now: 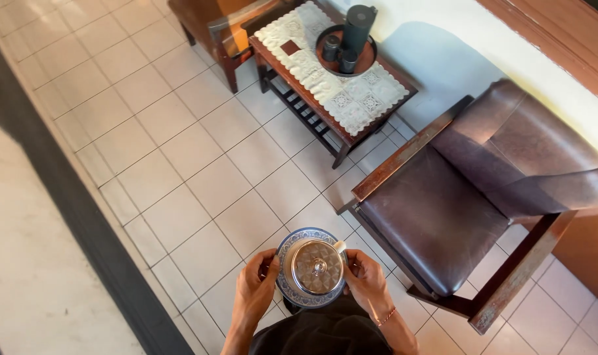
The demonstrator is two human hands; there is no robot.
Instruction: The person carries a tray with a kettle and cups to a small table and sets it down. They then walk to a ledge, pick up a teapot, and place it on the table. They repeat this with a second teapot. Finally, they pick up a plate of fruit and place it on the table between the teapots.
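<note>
Both hands grip a round blue-patterned saucer (pixel 310 267) from opposite sides: left hand (pixel 257 281) closed on its left rim, right hand (pixel 365 279) closed on its right rim, held over the white tiled floor (pixel 181 164) close to the body. On the saucer sits a cup covered by a shiny metal lid with a knob (pixel 317 266). Dark leather armchair with wooden arms (pixel 457 204) is just right; ahead, a wooden coffee table with white lace runner (pixel 345 98) carries a round tray with dark flask and cups (pixel 348 43).
</note>
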